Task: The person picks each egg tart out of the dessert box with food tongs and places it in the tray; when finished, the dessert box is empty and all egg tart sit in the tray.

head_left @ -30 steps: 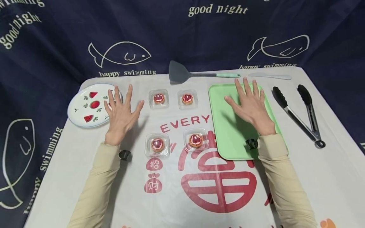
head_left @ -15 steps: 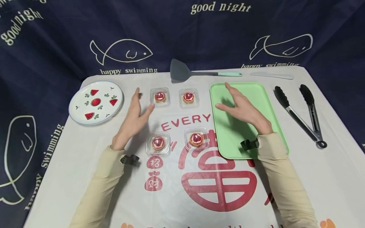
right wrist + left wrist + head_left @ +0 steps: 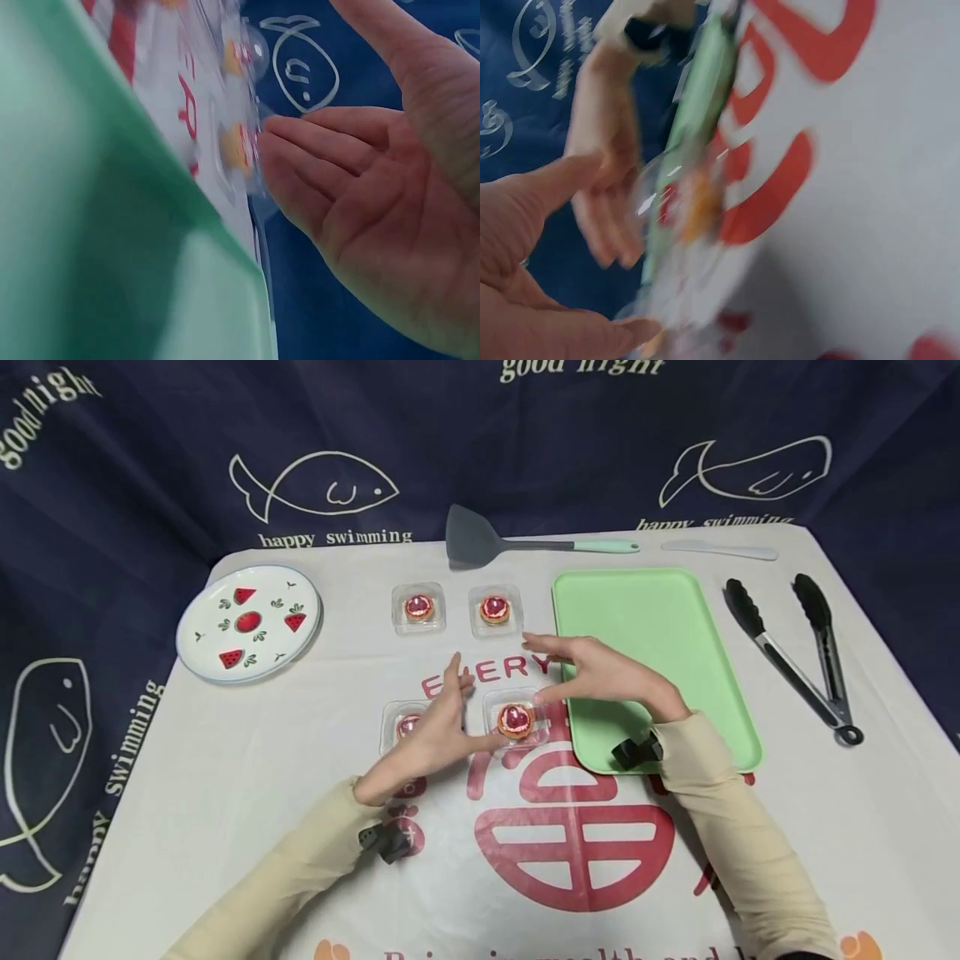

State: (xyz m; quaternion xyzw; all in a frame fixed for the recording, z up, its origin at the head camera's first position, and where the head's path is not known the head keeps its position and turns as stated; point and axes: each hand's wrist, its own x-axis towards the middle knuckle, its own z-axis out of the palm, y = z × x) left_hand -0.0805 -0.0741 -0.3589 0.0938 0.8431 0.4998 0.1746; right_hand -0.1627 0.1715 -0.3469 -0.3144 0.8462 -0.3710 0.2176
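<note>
One clear-boxed tart is sitting just below the frame's centre, between the left hand and the right hand, both keeping thumb and fingers wide apart; a green tray is lying right of centre, black tongs at far right, a plate upper left

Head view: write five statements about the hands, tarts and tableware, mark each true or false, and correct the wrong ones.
1. Four tarts are in view, each in a clear box. True.
2. The left hand grips the spatula. False: the spatula lies at the far edge of the table, apart from both hands.
3. The right hand overlaps the green tray in the head view. True.
4. The oval plate holds a tart. False: it shows only a watermelon design.
5. The tongs lie right of the tray. True.
</note>
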